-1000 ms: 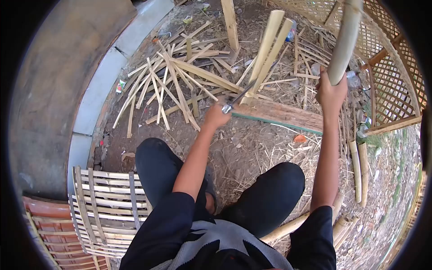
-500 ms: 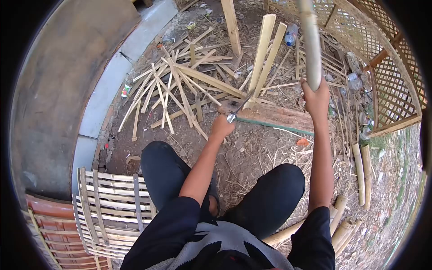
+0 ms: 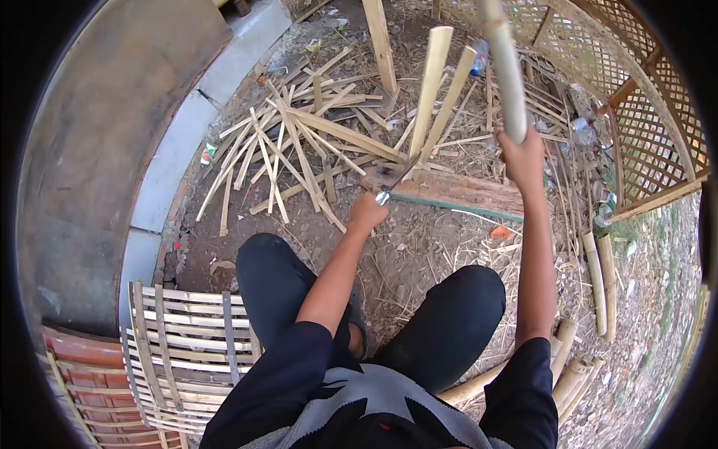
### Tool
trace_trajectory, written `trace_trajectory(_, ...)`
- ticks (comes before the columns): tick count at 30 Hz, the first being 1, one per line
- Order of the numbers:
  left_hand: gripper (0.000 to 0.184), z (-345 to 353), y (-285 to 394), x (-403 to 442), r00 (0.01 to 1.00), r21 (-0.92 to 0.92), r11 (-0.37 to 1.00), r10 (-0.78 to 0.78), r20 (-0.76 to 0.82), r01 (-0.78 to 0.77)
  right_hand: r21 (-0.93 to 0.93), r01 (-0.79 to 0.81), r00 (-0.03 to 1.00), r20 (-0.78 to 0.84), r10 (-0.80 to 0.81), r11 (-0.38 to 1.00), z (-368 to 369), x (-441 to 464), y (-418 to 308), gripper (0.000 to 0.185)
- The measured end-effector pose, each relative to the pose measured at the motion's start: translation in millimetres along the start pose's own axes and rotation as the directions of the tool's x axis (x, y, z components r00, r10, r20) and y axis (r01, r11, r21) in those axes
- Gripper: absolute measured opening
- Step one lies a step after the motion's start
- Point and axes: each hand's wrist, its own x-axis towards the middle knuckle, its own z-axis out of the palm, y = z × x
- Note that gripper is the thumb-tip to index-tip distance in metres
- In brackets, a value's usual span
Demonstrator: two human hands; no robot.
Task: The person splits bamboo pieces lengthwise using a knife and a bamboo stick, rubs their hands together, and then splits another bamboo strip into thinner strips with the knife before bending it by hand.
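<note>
My left hand (image 3: 368, 212) is closed round the handle of a knife (image 3: 396, 179), whose dark blade sits in the split between two upright bamboo pieces, a wider one (image 3: 431, 82) and a narrower one (image 3: 452, 101). They stand at a wooden board (image 3: 464, 188) with a green edge, lying on the ground. My right hand (image 3: 521, 157) grips the lower end of a thick bamboo pole (image 3: 506, 82), which is raised and runs out of the top of the view. The pole is apart from the split bamboo.
Loose bamboo strips (image 3: 299, 142) lie left of the board. A slatted bamboo panel (image 3: 191, 344) is at the lower left. Lattice panels (image 3: 651, 127) stand at the right, near bamboo lengths (image 3: 594, 284). A wooden post (image 3: 381, 45) rises behind.
The raised pole and my right hand have shifted left from their place a second ago. The split bamboo pieces lean slightly further apart at the top. My left hand keeps its grip on the knife.
</note>
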Motion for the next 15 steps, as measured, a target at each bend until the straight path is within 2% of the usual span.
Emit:
trace_trajectory(3, 0.036, 2, 5, -4, 0.999, 0.014, 0.999, -0.038, -0.005, 0.038, 0.373, 0.078, 0.982, -0.191, -0.006, 0.925, 10, -2, -15, 0.037)
trace_trajectory(5, 0.036, 2, 3, -4, 0.998, -0.026, 0.998, -0.056, 0.003, 0.056, 0.423, -0.004, 0.975, -0.2, 0.098, 0.906, 74, -25, 83, 0.036)
trace_trajectory(6, 0.036, 2, 3, -1, 0.999, 0.022, 1.0, -0.021, 0.024, 0.02, -0.082, 0.076, 0.986, -0.14, -0.087, 0.994, 96, -52, 124, 0.04)
trace_trajectory(7, 0.035, -1, 1, 4, 0.999, 0.072, 0.997, 0.018, 0.042, -0.021, -0.494, 0.025, 0.951, 0.279, 0.131, 0.869, 118, -70, 184, 0.048)
trace_trajectory(8, 0.035, 0, -5, 4, 0.996, 0.132, 0.989, 0.051, 0.072, -0.06, -0.497, 0.001, 0.822, 0.495, 0.282, 0.868, 127, -84, 219, 0.051)
trace_trajectory(10, 0.037, 9, -17, -1, 0.998, 0.116, 0.992, 0.053, 0.015, -0.054, -0.443, 0.043, 0.927, 0.352, 0.13, 0.895, 114, -89, 196, 0.047)
trace_trajectory(11, 0.039, 17, -23, -4, 0.999, 0.1, 0.994, 0.035, -0.004, -0.034, -0.37, -0.034, 0.921, 0.35, 0.173, 0.928, 103, -66, 177, 0.046)
trace_trajectory(13, 0.042, 34, -37, -12, 0.985, 0.072, 0.996, -0.057, 0.164, 0.046, -0.231, -0.282, 0.876, 0.335, 0.348, 0.931, 69, -64, 147, 0.043)
trace_trajectory(14, 0.044, 39, -36, -13, 0.969, 0.039, 0.995, -0.101, 0.225, 0.094, -0.168, -0.325, 0.893, 0.268, 0.36, 0.931, 62, -64, 151, 0.041)
trace_trajectory(15, 0.044, 38, -32, -11, 0.977, 0.043, 0.994, -0.102, 0.185, 0.096, -0.088, -0.357, 0.91, 0.193, 0.367, 0.93, 55, -61, 158, 0.04)
